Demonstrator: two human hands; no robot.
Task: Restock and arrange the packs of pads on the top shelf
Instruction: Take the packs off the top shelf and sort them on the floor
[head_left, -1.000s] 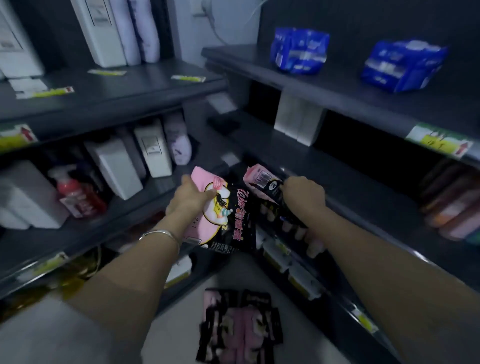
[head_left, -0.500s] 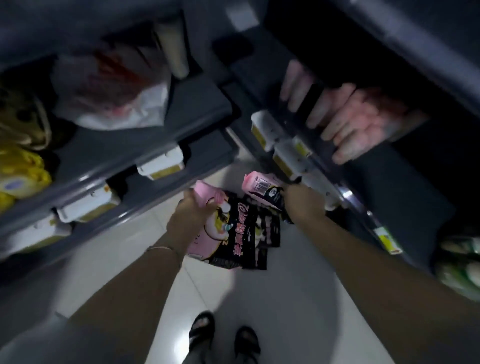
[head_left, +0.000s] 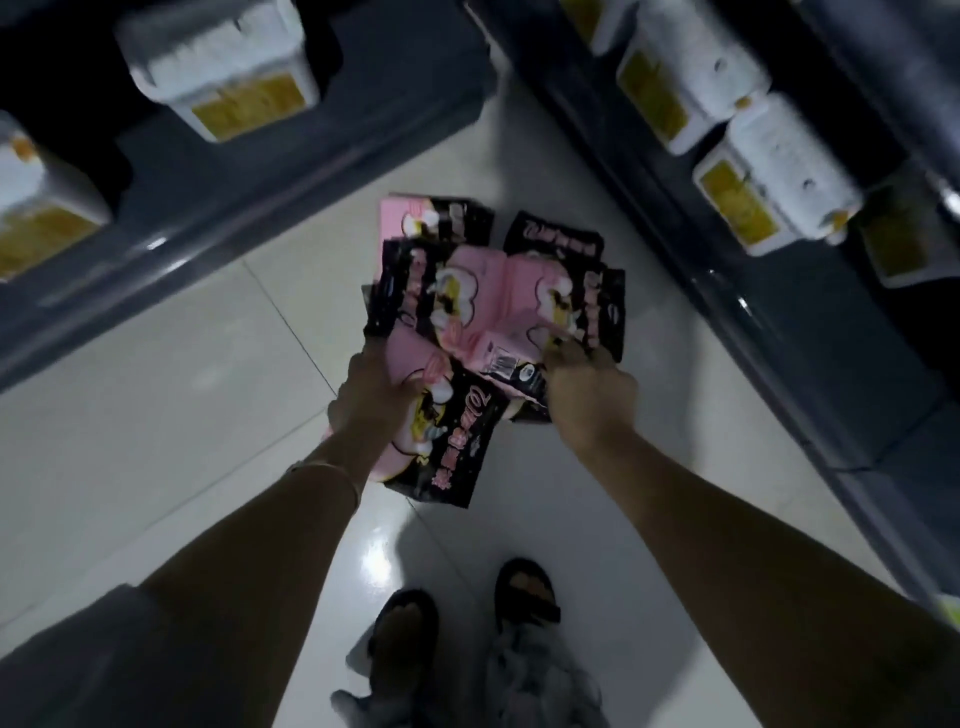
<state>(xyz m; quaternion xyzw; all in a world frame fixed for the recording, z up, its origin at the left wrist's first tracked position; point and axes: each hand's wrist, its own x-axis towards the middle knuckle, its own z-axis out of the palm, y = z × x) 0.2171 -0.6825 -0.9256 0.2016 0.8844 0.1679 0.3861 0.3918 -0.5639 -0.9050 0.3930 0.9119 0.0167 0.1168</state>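
Two pink-and-black packs of pads are held above the floor. The left pack (head_left: 449, 441) hangs lengthwise from the left hand (head_left: 371, 395), whose fingers curl round its pink upper edge. The right pack (head_left: 506, 361), barcode end up, is gripped by the right hand (head_left: 589, 389) with fingers closed over its end. The two packs sit just beside each other, their corners overlapping in view.

Beneath them a loose pile of matching packs (head_left: 498, 270) lies on the pale tiled floor (head_left: 182, 389), overlapping at odd angles. A thin bracelet (head_left: 332, 473) circles the left wrist. Black sandals (head_left: 524, 592) stand on the tiles near the bottom of the view. Dark grey shelf edges flank the aisle, the left shelf (head_left: 260, 171) and the right shelf (head_left: 810, 338), each carrying blurred white holders with yellow labels (head_left: 769, 192).
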